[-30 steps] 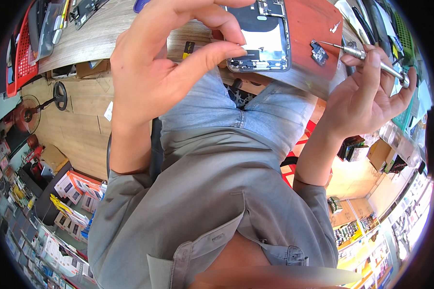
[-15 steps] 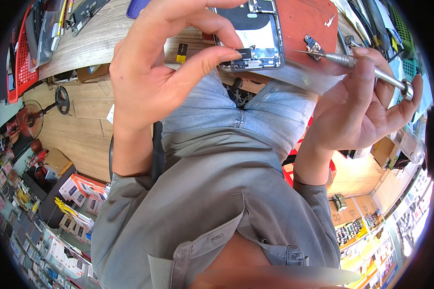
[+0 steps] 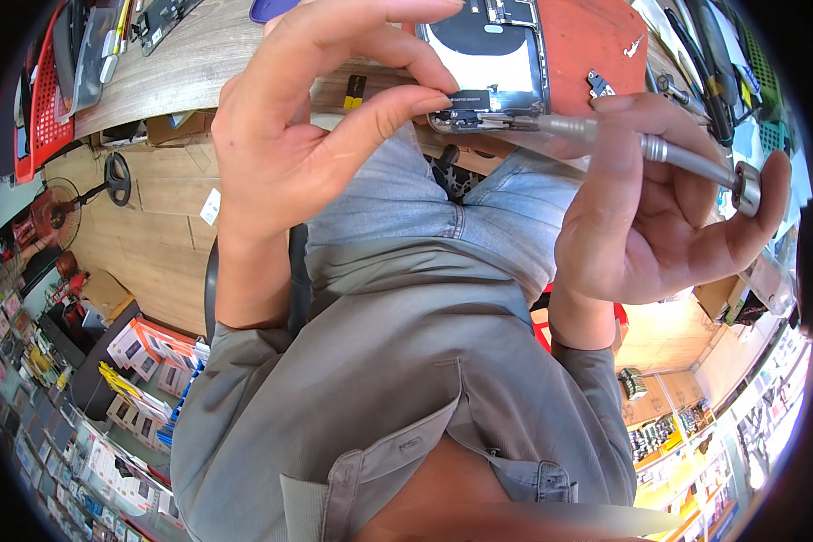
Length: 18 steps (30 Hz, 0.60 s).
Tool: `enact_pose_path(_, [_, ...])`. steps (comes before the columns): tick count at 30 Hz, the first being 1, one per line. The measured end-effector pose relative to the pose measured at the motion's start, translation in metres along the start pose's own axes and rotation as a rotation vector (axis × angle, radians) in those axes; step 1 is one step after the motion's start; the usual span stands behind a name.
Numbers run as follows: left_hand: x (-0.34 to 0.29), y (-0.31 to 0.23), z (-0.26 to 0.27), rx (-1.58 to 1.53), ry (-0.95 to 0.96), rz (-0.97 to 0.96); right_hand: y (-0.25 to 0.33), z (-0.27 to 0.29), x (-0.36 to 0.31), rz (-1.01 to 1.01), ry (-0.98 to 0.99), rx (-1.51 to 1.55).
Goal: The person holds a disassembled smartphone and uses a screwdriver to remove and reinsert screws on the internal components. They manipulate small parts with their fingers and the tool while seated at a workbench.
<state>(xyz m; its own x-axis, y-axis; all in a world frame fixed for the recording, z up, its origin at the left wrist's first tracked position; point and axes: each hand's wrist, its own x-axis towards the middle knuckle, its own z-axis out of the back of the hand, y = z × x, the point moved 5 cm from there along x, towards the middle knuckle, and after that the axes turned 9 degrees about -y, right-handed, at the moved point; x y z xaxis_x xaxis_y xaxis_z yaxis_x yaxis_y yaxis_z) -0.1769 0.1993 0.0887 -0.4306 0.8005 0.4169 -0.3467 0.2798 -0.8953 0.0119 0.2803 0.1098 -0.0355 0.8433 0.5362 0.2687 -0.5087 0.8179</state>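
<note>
Head view: opened dark-rimmed phone (image 3: 506,74) lies upper centre. Left hand (image 3: 303,135) curves thumb and forefinger to a black rectangular strip (image 3: 472,98) (grip cannot be told); right hand (image 3: 655,217) pinches a silver metal screwdriver (image 3: 656,148), tip over the phone's lower edge.

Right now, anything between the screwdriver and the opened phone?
Nothing visible: the screwdriver in the right hand extends over the opened phone from the right. The left hand is at its left side, off the screwdriver's line.
</note>
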Motion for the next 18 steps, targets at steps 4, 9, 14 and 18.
enact_pose_path(4, [-0.003, 0.002, 0.000, -0.015, -0.011, 0.003, 0.003, -0.007, -0.003, -0.028, 0.100, -0.128])
enact_pose_path(9, [-0.002, 0.005, 0.003, -0.040, 0.025, -0.007, 0.004, -0.011, -0.004, 0.012, 0.229, -0.174])
enact_pose_path(14, [0.002, 0.004, 0.003, 0.009, 0.044, -0.177, 0.005, -0.020, -0.008, 0.059, 0.159, -0.169])
enact_pose_path(18, [0.004, 0.007, 0.003, -0.029, 0.024, -0.185, 0.015, -0.030, -0.010, 0.276, 0.228, -0.104])
